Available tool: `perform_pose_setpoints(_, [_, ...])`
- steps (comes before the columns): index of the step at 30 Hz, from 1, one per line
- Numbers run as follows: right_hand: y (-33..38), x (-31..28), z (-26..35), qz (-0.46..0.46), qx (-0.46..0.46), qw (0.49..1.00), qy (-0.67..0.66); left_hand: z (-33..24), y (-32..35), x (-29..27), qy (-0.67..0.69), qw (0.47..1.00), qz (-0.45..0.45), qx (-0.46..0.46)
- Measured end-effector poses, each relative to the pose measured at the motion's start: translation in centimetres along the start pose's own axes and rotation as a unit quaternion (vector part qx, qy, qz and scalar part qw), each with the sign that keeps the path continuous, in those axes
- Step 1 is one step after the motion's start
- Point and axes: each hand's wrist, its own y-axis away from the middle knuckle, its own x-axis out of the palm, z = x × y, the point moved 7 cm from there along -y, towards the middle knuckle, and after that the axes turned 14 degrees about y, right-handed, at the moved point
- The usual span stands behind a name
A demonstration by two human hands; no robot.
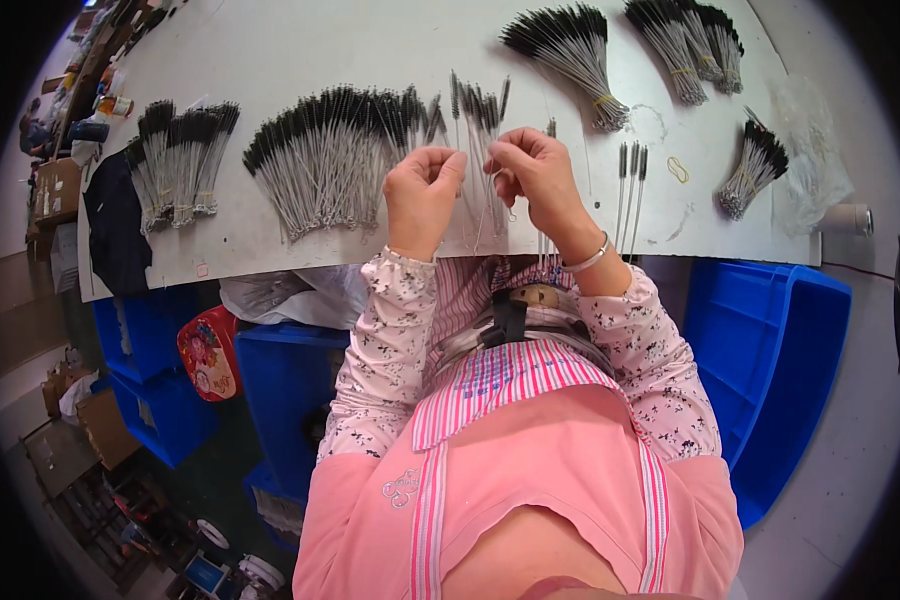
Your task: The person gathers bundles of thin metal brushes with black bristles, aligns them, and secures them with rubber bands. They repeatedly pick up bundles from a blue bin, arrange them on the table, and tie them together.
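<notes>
Above the table's near edge, my left hand (418, 200) is closed in a pinch, thumb against the bent forefinger. My right hand (545, 185), a bangle at its wrist, faces it with fingers curled and thumb tip close to the forefinger. Whatever either pinch holds is too fine to make out. Thin wire brushes (483, 110) with black bristles and pale twisted stems lie behind and between the hands. A broad spread of such brushes (325, 165) covers the table left of my left hand. Several single brushes (632, 185) lie right of my right hand.
Brush bundles stand at the far left (182, 165), back (575, 60), back right (692, 45) and right (753, 165) of the white table (370, 40). A yellow rubber band (678, 169) lies right. Blue crates (760, 370) flank me below the table edge; clear plastic (815, 160) lies right.
</notes>
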Motion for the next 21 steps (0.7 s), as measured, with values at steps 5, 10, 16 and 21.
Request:
perform_pose_setpoints(5, [2.2, -0.7, -1.7, 0.037, 0.082, 0.992, -0.093, 2.4, 2.2, 2.2, 0.215, 0.943, 0.092, -0.237])
perform_pose_setpoints(10, [3.3, -1.3, -2.9, 0.044, 0.128, 0.981, -0.140, 3.7, 4.0, 3.3, 0.276, 0.900, 0.118, -0.317])
perform_pose_setpoints(16, [4.7, -1.9, -3.9, 0.050, 0.166, 0.973, -0.151, 4.4, 5.6, 3.9, 0.255, 0.900, 0.107, -0.338])
perform_pose_setpoints(21, [5.4, -2.4, -4.9, 0.065, 0.180, 0.967, -0.169, 5.2, 6.3, 4.2, 0.253, 0.895, 0.107, -0.351])
